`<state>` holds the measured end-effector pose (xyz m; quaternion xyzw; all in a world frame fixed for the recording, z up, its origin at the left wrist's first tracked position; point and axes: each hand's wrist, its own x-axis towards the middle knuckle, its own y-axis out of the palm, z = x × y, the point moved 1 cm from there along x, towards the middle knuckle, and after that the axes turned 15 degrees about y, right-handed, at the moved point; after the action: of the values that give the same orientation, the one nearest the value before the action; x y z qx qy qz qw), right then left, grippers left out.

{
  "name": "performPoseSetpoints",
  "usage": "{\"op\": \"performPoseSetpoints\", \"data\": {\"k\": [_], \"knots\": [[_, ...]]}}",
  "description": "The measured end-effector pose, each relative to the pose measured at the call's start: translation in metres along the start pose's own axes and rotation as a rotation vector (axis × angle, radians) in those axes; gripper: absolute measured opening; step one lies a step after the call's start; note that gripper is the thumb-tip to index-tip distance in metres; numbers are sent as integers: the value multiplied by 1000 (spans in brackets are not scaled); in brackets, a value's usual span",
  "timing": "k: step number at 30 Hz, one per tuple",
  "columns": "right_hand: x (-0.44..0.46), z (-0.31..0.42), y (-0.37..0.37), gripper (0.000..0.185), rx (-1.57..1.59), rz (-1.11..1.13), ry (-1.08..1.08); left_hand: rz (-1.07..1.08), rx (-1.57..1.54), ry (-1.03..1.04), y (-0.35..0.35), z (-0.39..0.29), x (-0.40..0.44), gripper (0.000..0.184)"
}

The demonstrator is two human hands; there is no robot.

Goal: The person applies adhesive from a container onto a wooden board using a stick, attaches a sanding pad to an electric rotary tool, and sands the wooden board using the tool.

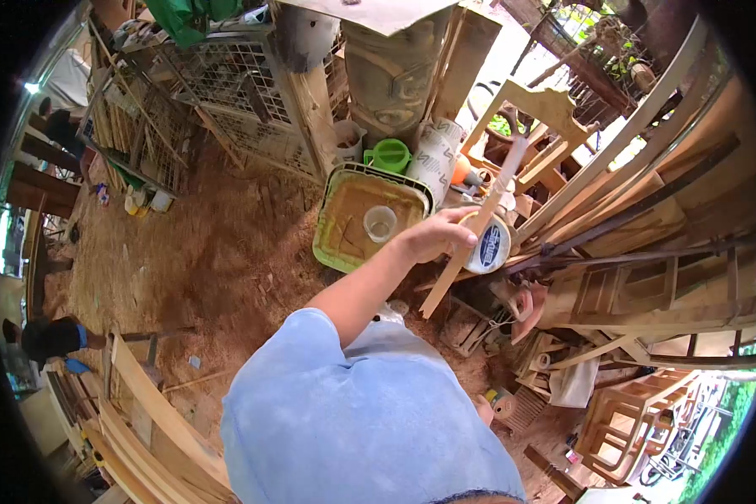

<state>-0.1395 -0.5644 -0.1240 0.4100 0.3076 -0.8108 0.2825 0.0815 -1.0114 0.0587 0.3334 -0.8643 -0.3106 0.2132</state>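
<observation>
My left hand (437,238) reaches forward from the blue sleeve, its fingers closed around a long, narrow wooden strip (484,210). The strip slants across the view, its far end up and to the right. Just beyond it sits a round white tub (490,247) with a blue label on top, partly covered by the strip. Only a bit of my right hand (484,409) shows beside the shirt, and its fingers are hidden. Close by it is a yellowish object with a round, pale face (501,404), perhaps a tool; I cannot tell whether the hand holds it.
Left of the tub stands a green-rimmed square basin (332,210) with a clear cup (380,223) in it, and a green jug (388,156) behind. Timber leans on the right (630,210). Boards (151,395) lie lower left, near another person (55,340).
</observation>
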Motion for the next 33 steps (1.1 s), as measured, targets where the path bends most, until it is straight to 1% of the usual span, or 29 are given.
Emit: {"op": "performPoseSetpoints", "data": {"k": [1,3,4,6,7,8,9,10,11,13,14,15,16,17,18,19,20,21,22,23,24,25,26,28,29,31,33], "knots": [[2,0,10,20,3,-3,-6,7,-1,4,-11,-14,2,84],[15,-8,26,23,-155,24,-135,-177,20,55,-33,-41,-2,67],[26,-18,30,24,-238,36,-199,-188,52,93,-44,-55,-7,58],[38,-38,29,27,-405,51,-318,-82,-47,252,-70,-85,-28,53],[40,-43,26,27,-407,41,-324,-212,-66,288,-60,-108,-49,51],[43,-48,25,23,-485,56,-367,-339,-81,321,-43,-134,-71,49],[44,-53,25,21,-559,72,-409,-329,-84,323,-39,-150,-86,49],[45,-60,30,19,-629,90,-453,-397,-32,390,-37,-164,-100,47],[38,-61,37,19,-614,84,-461,-464,20,456,-41,-175,-113,44],[22,-66,46,21,104,-35,96,-384,62,454,-70,-188,-134,46],[27,-73,49,22,107,-120,61,-358,86,455,-76,-197,-143,48],[30,-84,52,23,106,-126,65,-332,105,442,-79,-206,-151,48],[24,-92,59,25,105,-128,71,-343,171,445,-79,-217,-157,53],[17,-107,66,27,202,-125,110,-353,240,446,-77,-228,-162,58],[10,-120,77,29,296,-120,147,-327,267,431,-73,-242,-164,58],[0,-138,95,31,348,-168,153,-306,306,458,-67,-258,-162,60],[-5,-164,114,31,386,-155,173,-282,340,480,-56,-275,-159,62],[-13,-193,131,29,461,-122,248,-416,443,557,-42,-288,-155,64],[-24,-217,141,28,532,-98,320,-339,468,549,-42,-307,-147,65],[-44,-241,153,27,544,52,309,-266,483,543,-49,-329,-136,65],[-58,-256,164,27,532,91,292,-274,464,564,-56,-348,-119,65],[-71,-271,180,27,527,76,303,-244,474,640,-60,-365,-100,64],[-81,-283,192,26,540,47,306,-214,459,632,-59,-383,-86,64],[-98,-299,211,26,608,-30,319,-189,337,483,-49,-415,-55,69],[-105,-306,218,26,662,-77,323,-139,328,474,-40,-424,-38,69],[-114,-317,231,26,784,-190,330,-459,306,574,-28,-437,-1,73],[-125,-323,245,26,898,-299,332,-352,277,508,-37,-454,44,74]]}}
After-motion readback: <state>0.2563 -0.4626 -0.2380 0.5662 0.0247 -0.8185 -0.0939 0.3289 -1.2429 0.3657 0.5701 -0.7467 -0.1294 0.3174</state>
